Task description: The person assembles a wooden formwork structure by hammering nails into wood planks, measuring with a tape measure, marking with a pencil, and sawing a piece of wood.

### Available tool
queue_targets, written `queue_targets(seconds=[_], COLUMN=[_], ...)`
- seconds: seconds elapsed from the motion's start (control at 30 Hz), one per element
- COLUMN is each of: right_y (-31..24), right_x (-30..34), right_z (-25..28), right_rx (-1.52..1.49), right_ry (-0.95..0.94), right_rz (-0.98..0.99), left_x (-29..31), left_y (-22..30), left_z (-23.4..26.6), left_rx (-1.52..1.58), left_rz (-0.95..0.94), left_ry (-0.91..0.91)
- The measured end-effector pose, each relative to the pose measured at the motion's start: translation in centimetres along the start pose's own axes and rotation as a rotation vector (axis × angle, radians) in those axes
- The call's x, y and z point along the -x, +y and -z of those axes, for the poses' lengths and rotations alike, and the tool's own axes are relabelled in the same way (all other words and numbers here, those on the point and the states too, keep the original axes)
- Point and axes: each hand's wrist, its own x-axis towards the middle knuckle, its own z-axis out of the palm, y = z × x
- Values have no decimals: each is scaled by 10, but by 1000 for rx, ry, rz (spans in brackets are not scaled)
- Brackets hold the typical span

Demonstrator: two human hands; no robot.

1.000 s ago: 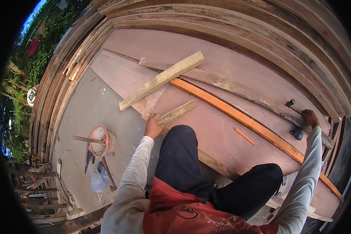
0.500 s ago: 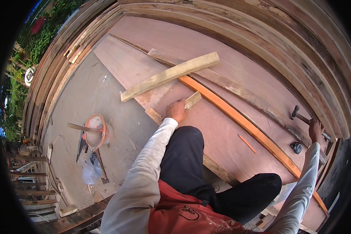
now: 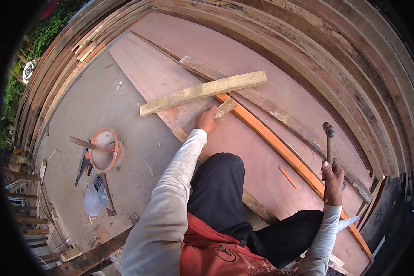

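My left hand [image 3: 206,120] is closed round a short wood block [image 3: 226,108], whose far end rests against a long orange wooden strip [image 3: 267,134] on the plywood sheet [image 3: 257,161]. Raised over the right part of the sheet, my right hand [image 3: 333,179] grips a hammer [image 3: 329,145] by its handle, with the head upward. Ahead of the block, a pale wood batten [image 3: 204,92] lies across the strip's far end. An orange pencil [image 3: 288,177] lies on the plywood between my hands. Something dark beside my right hand is mostly hidden.
Left on the concrete floor [image 3: 138,138] stands an orange-rimmed bucket [image 3: 120,149] with a stick in it, beside a clear plastic bag [image 3: 94,203] and a long-handled tool [image 3: 107,195]. A rough board [image 3: 280,112] lies beyond the strip. Stacked planks [image 3: 317,60] border the far side.
My right hand has lifted the hammer from the far right edge and brought it toward me, turning it upright. My left hand keeps its hold on the block.
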Motion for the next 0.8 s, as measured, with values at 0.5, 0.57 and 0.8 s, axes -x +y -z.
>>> queue_targets(seconds=[0.5,0.57,0.8], right_y=[-3,-1,7], right_x=[41,40,25], right_z=[-57,-57,-57], right_rx=[107,119,95], right_ry=[-159,-164,-163], right_rz=[-183,-182,-169], left_x=[-102,-116,-72], left_y=[-65,-63,-22], left_z=[28,50,67], left_rx=[10,13,58], left_rz=[-54,58,-11], left_ry=[26,30,30])
